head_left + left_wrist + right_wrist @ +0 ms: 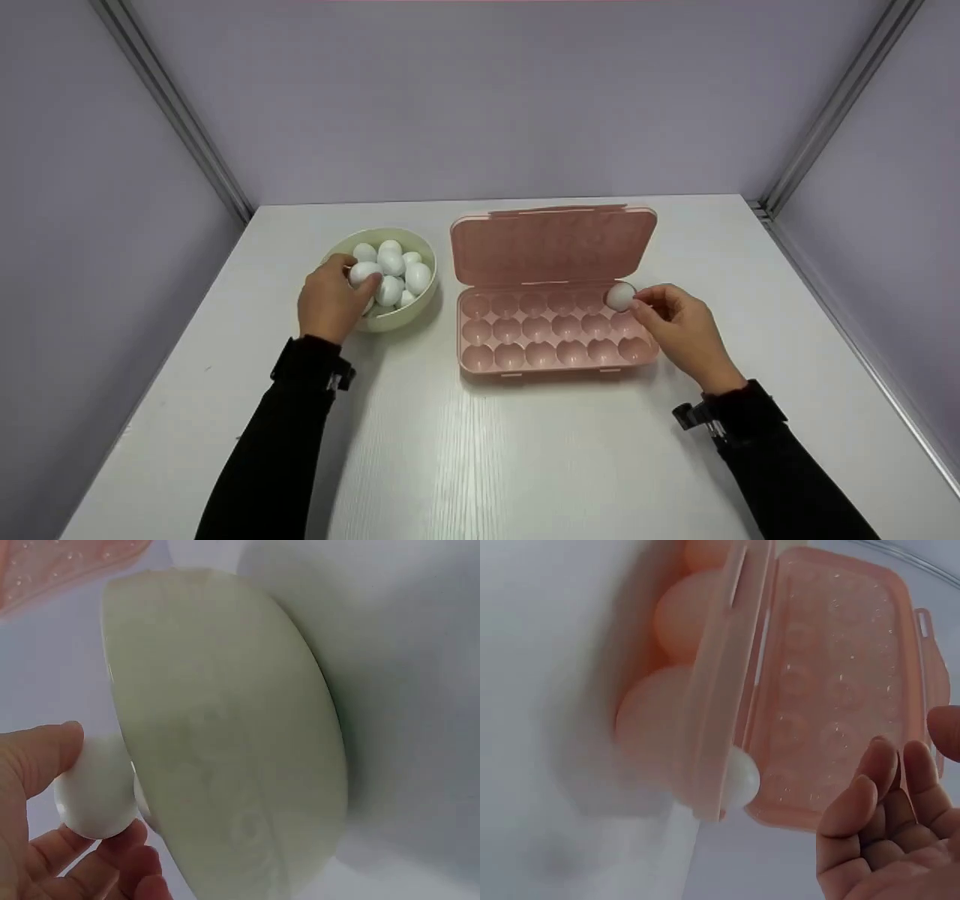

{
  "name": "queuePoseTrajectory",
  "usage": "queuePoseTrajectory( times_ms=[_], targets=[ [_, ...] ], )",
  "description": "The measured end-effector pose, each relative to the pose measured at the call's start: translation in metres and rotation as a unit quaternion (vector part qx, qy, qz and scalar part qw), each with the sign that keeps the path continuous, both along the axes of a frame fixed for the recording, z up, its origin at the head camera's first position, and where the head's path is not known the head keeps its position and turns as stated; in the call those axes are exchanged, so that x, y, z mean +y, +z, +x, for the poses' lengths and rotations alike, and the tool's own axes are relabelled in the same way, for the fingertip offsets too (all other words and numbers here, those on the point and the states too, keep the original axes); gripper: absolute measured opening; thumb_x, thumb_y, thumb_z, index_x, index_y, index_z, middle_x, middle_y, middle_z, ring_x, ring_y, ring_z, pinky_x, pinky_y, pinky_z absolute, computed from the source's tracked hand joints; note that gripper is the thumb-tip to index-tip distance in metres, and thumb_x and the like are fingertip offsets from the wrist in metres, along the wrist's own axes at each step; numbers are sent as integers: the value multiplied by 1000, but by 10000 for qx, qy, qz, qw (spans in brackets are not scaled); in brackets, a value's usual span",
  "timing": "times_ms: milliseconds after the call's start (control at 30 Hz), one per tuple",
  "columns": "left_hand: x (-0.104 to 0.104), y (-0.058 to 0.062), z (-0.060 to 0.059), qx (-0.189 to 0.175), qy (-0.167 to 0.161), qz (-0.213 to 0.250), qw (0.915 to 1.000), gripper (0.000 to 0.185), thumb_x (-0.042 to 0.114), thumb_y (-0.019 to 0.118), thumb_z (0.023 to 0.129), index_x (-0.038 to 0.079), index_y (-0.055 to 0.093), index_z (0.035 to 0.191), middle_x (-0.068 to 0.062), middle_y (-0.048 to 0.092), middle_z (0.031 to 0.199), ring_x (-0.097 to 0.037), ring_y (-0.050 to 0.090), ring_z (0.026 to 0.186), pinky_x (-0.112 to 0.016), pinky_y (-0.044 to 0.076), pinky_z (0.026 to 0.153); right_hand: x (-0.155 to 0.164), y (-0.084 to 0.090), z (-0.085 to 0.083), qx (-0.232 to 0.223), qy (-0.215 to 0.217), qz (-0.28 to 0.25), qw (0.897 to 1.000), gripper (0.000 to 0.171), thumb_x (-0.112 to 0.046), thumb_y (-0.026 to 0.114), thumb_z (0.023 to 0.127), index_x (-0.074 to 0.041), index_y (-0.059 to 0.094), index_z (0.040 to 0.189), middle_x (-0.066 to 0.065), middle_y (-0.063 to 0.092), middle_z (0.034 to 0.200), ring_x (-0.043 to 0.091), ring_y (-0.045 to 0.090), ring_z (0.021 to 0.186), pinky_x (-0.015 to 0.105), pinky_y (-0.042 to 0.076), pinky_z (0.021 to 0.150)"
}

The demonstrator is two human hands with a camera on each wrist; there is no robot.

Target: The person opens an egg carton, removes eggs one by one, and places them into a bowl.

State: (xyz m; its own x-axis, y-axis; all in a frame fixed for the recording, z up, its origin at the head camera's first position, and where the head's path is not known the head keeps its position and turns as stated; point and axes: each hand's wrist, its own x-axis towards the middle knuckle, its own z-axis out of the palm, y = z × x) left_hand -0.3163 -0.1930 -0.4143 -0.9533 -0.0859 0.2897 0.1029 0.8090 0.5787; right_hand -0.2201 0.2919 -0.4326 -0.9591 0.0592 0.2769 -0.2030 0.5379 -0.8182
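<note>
A pale green bowl [420, 304] at the left holds several white eggs. My left hand [351, 289] reaches over its near rim and pinches one egg [364, 271]. In the left wrist view that egg [96, 795] sits between thumb and fingers [112, 855], beside the bowl's outer wall [225, 735]. An open pink egg carton [555, 352] stands in the middle with its lid [551, 244] raised. One white egg [620, 296] lies in the back right cell. My right hand [651, 304] is just beside it. The right wrist view shows its fingers [870, 799] loosely curled, apart from the egg [740, 778].
The white table [480, 450] is enclosed by lilac walls with metal corner rails [832, 112]. The carton's other cells hold nothing. Bare tabletop lies in front of the carton and to its right.
</note>
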Motion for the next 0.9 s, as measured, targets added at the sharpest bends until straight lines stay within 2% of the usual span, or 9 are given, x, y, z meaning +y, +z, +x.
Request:
queuePoseTrajectory(
  times_ms=[133,300,400,500,633,733,800,900],
  targets=[
    [6,2,-13,-312,19,-390,9987,54,38,71,101,-2,62,137,-26,71,127,-44,70,116,-60,56,97,6,2,-13,167,-203,787,9966,25,-28,70,104,-6,73,116,9,74,104,10,59,81,17,45,67],
    [9,-1,-23,-559,182,-650,9962,56,40,68,102,0,61,139,-26,68,129,-43,67,120,-61,56,99,9,1,-25,217,-206,1361,9902,24,-26,70,103,-5,72,115,13,75,110,17,63,85,19,46,69],
    [11,-4,-24,-533,179,-648,9963,59,41,67,102,-1,59,142,-27,65,133,-44,64,125,-62,55,101,11,0,-29,216,-199,1691,9852,28,-24,69,103,-1,70,120,19,73,118,27,67,89,28,49,74],
    [11,-4,-21,-363,181,-682,9968,63,39,68,101,-3,55,147,-30,60,140,-47,60,130,-65,54,102,11,1,-34,91,-138,2017,9793,39,-24,68,103,2,65,131,26,67,131,37,68,98,41,52,80],
    [18,-2,-10,125,145,-803,9966,65,36,72,99,-5,55,146,-31,57,143,-49,58,131,-64,53,103,10,1,-41,-197,39,2498,9681,52,-24,68,102,4,57,144,32,59,144,43,68,108,56,56,90],
    [28,2,4,713,-69,-872,9936,58,34,75,97,-3,59,139,-29,60,139,-48,60,126,-60,53,101,9,-2,-46,-395,148,2796,9592,54,-24,68,102,5,56,146,33,58,145,48,66,120,63,54,100],
    [38,3,14,1223,-295,-929,9877,52,32,78,96,-1,64,133,-26,64,134,-46,62,121,-57,55,98,8,-5,-48,-519,186,2940,9542,54,-25,68,101,5,58,145,33,60,144,50,63,127,64,52,104],
    [53,5,29,2051,-743,-1055,9702,42,30,81,93,1,69,121,-21,68,125,-43,66,109,-53,57,91,9,-8,-50,-689,218,3117,9474,53,-27,69,101,4,59,144,32,64,138,50,62,130,65,52,106]
  ],
)
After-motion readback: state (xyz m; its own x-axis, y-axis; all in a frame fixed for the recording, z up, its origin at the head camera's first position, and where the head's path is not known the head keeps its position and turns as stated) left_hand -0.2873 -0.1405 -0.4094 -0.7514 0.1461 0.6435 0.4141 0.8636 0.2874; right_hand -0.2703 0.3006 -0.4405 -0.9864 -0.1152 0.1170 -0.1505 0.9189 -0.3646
